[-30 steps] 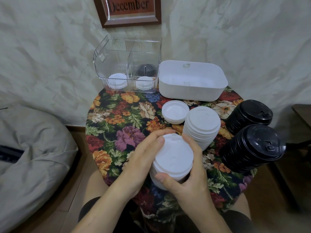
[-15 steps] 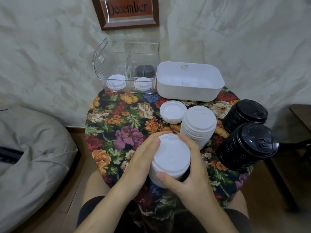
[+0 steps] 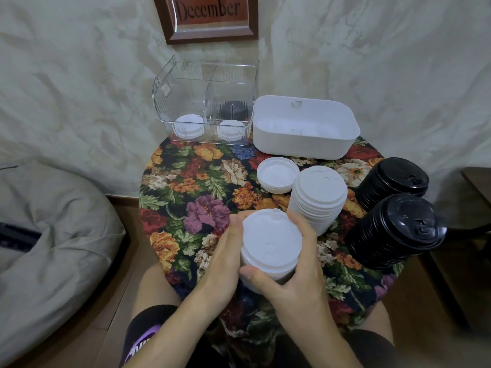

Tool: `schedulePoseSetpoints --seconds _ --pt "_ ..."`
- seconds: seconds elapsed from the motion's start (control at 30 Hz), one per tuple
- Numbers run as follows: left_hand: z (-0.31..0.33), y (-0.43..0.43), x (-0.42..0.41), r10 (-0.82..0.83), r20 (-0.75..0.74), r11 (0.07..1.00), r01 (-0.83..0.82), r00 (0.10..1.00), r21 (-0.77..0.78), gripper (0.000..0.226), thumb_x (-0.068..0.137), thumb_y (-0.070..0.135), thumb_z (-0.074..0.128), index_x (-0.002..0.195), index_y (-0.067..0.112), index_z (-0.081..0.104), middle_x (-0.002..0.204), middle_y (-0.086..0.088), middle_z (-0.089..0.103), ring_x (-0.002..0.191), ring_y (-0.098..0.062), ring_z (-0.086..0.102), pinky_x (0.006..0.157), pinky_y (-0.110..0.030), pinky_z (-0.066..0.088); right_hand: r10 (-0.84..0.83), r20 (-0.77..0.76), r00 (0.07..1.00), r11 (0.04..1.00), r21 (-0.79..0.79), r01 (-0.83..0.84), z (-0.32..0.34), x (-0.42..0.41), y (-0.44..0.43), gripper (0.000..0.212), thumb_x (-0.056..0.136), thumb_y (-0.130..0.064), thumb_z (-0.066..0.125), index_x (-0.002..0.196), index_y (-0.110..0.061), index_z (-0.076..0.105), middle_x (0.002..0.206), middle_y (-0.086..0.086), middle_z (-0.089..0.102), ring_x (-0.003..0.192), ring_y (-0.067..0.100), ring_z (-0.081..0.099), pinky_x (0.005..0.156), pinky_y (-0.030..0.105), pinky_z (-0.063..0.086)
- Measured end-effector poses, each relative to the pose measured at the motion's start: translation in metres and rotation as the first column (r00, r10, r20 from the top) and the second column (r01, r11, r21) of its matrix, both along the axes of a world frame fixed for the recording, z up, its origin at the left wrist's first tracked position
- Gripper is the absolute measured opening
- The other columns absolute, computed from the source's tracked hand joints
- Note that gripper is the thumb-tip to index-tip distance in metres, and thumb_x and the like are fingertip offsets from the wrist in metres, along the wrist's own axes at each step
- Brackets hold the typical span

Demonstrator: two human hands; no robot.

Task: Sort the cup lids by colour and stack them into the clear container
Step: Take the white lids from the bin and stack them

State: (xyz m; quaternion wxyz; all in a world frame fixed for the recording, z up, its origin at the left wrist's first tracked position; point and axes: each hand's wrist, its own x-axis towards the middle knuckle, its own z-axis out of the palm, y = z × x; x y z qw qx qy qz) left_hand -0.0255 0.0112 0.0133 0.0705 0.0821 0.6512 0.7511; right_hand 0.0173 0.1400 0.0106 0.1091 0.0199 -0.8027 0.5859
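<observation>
Both hands grip a stack of white lids (image 3: 271, 243) near the table's front edge: my left hand (image 3: 223, 264) on its left side, my right hand (image 3: 297, 272) wrapped around its right and front. A second white stack (image 3: 317, 195) stands just behind it, and a low pile of upturned white lids (image 3: 277, 175) lies further back. Two tall stacks of black lids (image 3: 393, 179) (image 3: 396, 232) lean at the right. The clear container (image 3: 204, 102) at the back has white lids in both front sections and black lids behind on the right.
An empty white tub (image 3: 305, 139) sits right of the clear container. The round table has a floral cloth (image 3: 191, 192). A grey beanbag (image 3: 53, 235) lies at the left, a dark wooden piece at the right edge, my knees under the table front.
The hands have kept their grip on the white stack; my left fingers have slid lower down its side. The view shifted slightly.
</observation>
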Motion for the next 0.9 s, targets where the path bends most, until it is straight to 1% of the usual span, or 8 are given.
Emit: schedulePoseSetpoints --seconds 0.1,0.2,0.37,0.5,0.6,0.67,0.77,0.9 --pt "-0.001 0.001 -0.001 0.046 -0.021 0.998 -0.047 0.999 -0.046 0.058 0.105 0.051 0.019 0.127 0.024 0.066 0.124 0.012 0.071 0.121 -0.005 0.063 0.095 -0.012 0.046 0.086 0.028 0.996 0.996 0.005 -0.086 0.005 0.002 0.009 0.091 0.064 -0.071 0.078 0.137 -0.071 0.023 0.145 -0.04 0.036 0.14 -0.007 0.038 0.105 0.019 0.04" --pt "0.001 0.004 -0.001 0.1 -0.045 0.992 -0.102 0.994 -0.067 0.055 0.108 0.048 0.019 0.119 0.027 0.068 0.116 0.021 0.073 0.114 0.005 0.063 0.091 -0.006 0.043 0.149 0.0 0.989 0.988 0.041 -0.149 0.011 0.003 0.02 0.081 0.078 -0.066 0.07 0.146 -0.058 0.026 0.149 -0.038 0.034 0.143 -0.008 0.034 0.106 0.007 0.034" --pt "0.001 0.007 -0.001 0.118 -0.016 0.993 -0.119 0.993 -0.022 0.059 0.102 0.046 0.017 0.117 0.023 0.069 0.111 0.018 0.075 0.108 0.002 0.067 0.087 -0.008 0.046 0.152 0.006 0.988 0.988 0.013 -0.152 0.012 0.001 0.022 0.081 0.079 -0.056 0.079 0.143 -0.062 0.029 0.146 -0.042 0.036 0.139 -0.014 0.034 0.102 0.001 0.031" --pt "0.001 0.007 0.002 0.135 -0.025 0.989 -0.137 0.99 -0.064 0.061 0.101 0.047 0.017 0.119 0.021 0.069 0.11 0.02 0.074 0.107 0.005 0.066 0.085 -0.006 0.045 0.178 0.025 0.984 0.984 0.007 -0.178 0.005 -0.001 0.021 0.083 0.079 -0.057 0.076 0.148 -0.055 0.03 0.149 -0.038 0.035 0.142 -0.01 0.032 0.107 0.013 0.034" --pt "0.001 0.005 0.003 0.146 -0.061 0.985 -0.151 0.987 -0.087 0.059 0.098 0.049 0.02 0.115 0.023 0.069 0.1 0.031 0.073 0.099 0.014 0.064 0.081 -0.002 0.044 0.181 0.037 0.983 0.983 -0.042 -0.18 0.004 -0.001 0.017 0.078 0.077 -0.059 0.075 0.142 -0.06 0.032 0.144 -0.036 0.04 0.138 -0.009 0.038 0.103 0.008 0.037" --pt "-0.001 0.004 0.002 0.141 -0.019 0.989 -0.142 0.99 -0.043 0.059 0.1 0.055 0.023 0.116 0.025 0.071 0.107 0.025 0.074 0.105 0.009 0.066 0.09 -0.01 0.048 0.177 0.038 0.983 0.982 -0.071 -0.174 0.004 -0.002 0.015 0.078 0.076 -0.059 0.076 0.142 -0.058 0.033 0.141 -0.038 0.042 0.136 -0.01 0.04 0.1 0.004 0.036" --pt "-0.003 0.0 0.003 0.059 0.032 0.998 -0.06 0.998 0.016 0.057 0.102 0.066 0.033 0.124 0.029 0.069 0.127 0.005 0.071 0.124 -0.013 0.063 0.108 -0.035 0.047 0.176 0.04 0.984 0.978 -0.118 -0.17 0.005 -0.003 0.013 0.077 0.078 -0.05 0.08 0.141 -0.054 0.037 0.137 -0.038 0.046 0.132 -0.012 0.044 0.098 0.004 0.039" --pt "-0.002 -0.003 0.0 -0.007 -0.059 0.999 0.005 0.998 -0.04 0.041 0.102 0.047 0.042 0.128 0.024 0.065 0.126 0.0 0.069 0.121 -0.019 0.064 0.1 -0.031 0.051 0.159 0.012 0.987 0.978 -0.142 -0.156 -0.001 -0.004 0.014 0.084 0.075 -0.049 0.082 0.146 -0.042 0.039 0.14 -0.03 0.05 0.134 -0.004 0.048 0.101 0.011 0.042"
